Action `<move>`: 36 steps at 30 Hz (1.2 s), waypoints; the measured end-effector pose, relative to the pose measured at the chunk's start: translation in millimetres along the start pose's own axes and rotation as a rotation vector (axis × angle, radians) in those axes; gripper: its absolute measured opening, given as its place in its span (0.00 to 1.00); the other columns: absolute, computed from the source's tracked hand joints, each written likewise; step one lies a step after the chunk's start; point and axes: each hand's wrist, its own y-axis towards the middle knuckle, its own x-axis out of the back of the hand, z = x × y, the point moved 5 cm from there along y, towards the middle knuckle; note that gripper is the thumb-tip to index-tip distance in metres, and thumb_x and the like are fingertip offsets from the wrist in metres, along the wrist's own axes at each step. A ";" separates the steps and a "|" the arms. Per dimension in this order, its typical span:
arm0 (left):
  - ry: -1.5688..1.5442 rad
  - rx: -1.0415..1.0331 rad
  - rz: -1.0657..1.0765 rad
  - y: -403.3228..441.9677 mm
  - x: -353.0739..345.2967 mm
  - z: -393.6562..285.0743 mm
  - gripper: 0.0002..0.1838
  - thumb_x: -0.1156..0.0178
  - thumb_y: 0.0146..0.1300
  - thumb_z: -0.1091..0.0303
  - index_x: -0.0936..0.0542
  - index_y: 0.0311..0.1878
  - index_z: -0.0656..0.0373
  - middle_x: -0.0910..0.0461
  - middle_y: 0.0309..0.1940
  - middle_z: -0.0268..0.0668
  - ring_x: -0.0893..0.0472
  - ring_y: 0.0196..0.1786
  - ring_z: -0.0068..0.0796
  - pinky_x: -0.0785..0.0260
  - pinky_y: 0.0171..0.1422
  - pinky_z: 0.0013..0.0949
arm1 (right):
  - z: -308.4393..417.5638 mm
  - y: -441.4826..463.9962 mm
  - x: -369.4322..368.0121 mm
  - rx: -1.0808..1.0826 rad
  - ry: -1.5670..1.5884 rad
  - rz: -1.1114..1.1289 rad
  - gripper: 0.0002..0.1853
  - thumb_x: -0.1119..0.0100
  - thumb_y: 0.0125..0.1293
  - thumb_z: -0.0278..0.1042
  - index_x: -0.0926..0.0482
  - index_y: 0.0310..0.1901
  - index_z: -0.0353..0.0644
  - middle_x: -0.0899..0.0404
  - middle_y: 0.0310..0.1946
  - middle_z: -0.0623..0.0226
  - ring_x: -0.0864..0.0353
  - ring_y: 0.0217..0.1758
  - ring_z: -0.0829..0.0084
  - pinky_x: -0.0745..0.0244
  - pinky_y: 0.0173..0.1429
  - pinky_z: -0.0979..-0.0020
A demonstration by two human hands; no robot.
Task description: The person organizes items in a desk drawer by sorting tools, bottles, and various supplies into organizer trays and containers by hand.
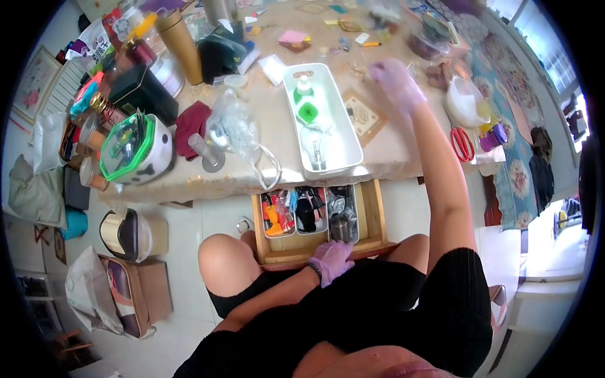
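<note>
My left hand point(333, 259), in a thin pink-purple glove, lies at the front edge of a pulled-out wooden drawer point(376, 214), its fingers curled over the rim. Close to those fingers, a grey cylindrical container point(341, 228) sits in the drawer's right compartment. Over the table reaches my right hand point(398, 83), gloved alike and blurred, so its fingers cannot be made out. Left of it on the table stands a white tray point(343, 135) holding a green-and-white pump bottle point(304, 88), a green square item point(307, 113) and a clear glass-like piece point(317, 154).
Red-handled scissors point(462, 145), a white bowl point(467, 102) and a purple-lidded jar point(494, 137) are at the table's right. Clear plastic bags point(233, 123), a gold tumbler point(179, 47) and a green-rimmed tub point(140, 151) crowd the left. A bin point(126, 234) stands on the floor.
</note>
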 end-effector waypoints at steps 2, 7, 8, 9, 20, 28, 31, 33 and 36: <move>-0.006 0.007 0.022 -1.7 4.5 -1.8 0.22 0.37 0.61 0.55 0.25 0.52 0.59 0.19 0.44 0.47 0.20 0.50 0.48 0.27 0.54 0.46 | 8.0 39.5 -16.5 0.021 -0.062 -0.016 0.13 0.49 0.66 0.34 0.18 0.47 0.40 0.16 0.41 0.51 0.17 0.41 0.53 0.24 0.49 0.62; -0.024 -0.016 0.033 1.4 -9.2 5.1 0.22 0.39 0.62 0.55 0.28 0.52 0.61 0.21 0.48 0.48 0.22 0.52 0.51 0.29 0.56 0.49 | 11.3 113.6 -66.1 0.457 -0.480 -0.054 0.16 0.48 0.65 0.28 0.19 0.53 0.47 0.17 0.45 0.54 0.16 0.48 0.53 0.22 0.52 0.60; -0.023 -0.020 0.024 2.5 -7.6 6.4 0.22 0.40 0.63 0.55 0.28 0.52 0.61 0.22 0.49 0.48 0.22 0.53 0.51 0.29 0.56 0.49 | 28.6 113.9 -71.1 0.521 -0.540 0.035 0.17 0.47 0.64 0.27 0.19 0.54 0.49 0.17 0.46 0.55 0.16 0.49 0.53 0.22 0.53 0.60; -0.042 -0.021 0.093 3.3 -5.9 7.0 0.25 0.40 0.63 0.53 0.29 0.56 0.61 0.23 0.51 0.49 0.23 0.53 0.52 0.29 0.57 0.49 | 31.2 123.6 -81.8 0.455 -0.708 0.117 0.15 0.46 0.64 0.28 0.17 0.50 0.50 0.15 0.43 0.57 0.16 0.49 0.55 0.22 0.52 0.61; -0.056 -0.033 0.017 1.4 -9.0 5.8 0.25 0.38 0.62 0.54 0.29 0.56 0.61 0.23 0.49 0.51 0.23 0.52 0.53 0.29 0.56 0.50 | 3.1 96.0 -28.5 0.040 0.135 -0.033 0.09 0.43 0.64 0.32 0.18 0.41 0.37 0.17 0.36 0.64 0.21 0.39 0.69 0.28 0.46 0.69; 0.024 -0.017 0.001 -0.9 -5.2 -1.3 0.26 0.36 0.60 0.53 0.26 0.56 0.59 0.21 0.47 0.49 0.22 0.52 0.49 0.27 0.54 0.46 | -21.0 36.6 -6.0 -0.162 0.990 0.166 0.06 0.42 0.68 0.31 0.20 0.44 0.43 0.22 0.35 0.76 0.26 0.34 0.84 0.28 0.42 0.81; 0.028 -0.033 -0.019 -1.7 -6.6 -0.7 0.26 0.36 0.59 0.54 0.26 0.55 0.60 0.21 0.47 0.50 0.21 0.51 0.49 0.27 0.53 0.47 | -14.0 21.1 -1.7 -0.121 1.003 0.228 0.07 0.44 0.69 0.34 0.22 0.45 0.44 0.25 0.35 0.77 0.28 0.38 0.84 0.32 0.44 0.80; 0.033 -0.029 -0.013 -3.1 -4.8 -1.8 0.26 0.36 0.59 0.54 0.26 0.55 0.60 0.21 0.47 0.50 0.21 0.52 0.49 0.27 0.53 0.47 | -16.5 18.7 -3.1 -0.130 0.985 0.229 0.08 0.44 0.69 0.33 0.22 0.46 0.43 0.25 0.35 0.77 0.28 0.37 0.83 0.31 0.44 0.79; 0.043 -0.031 -0.003 -3.7 -5.6 -2.0 0.26 0.36 0.59 0.54 0.27 0.55 0.61 0.21 0.47 0.51 0.21 0.51 0.49 0.27 0.52 0.47 | -16.4 15.6 -3.7 -0.145 0.944 0.253 0.09 0.45 0.69 0.33 0.22 0.48 0.42 0.25 0.35 0.77 0.27 0.37 0.82 0.30 0.45 0.78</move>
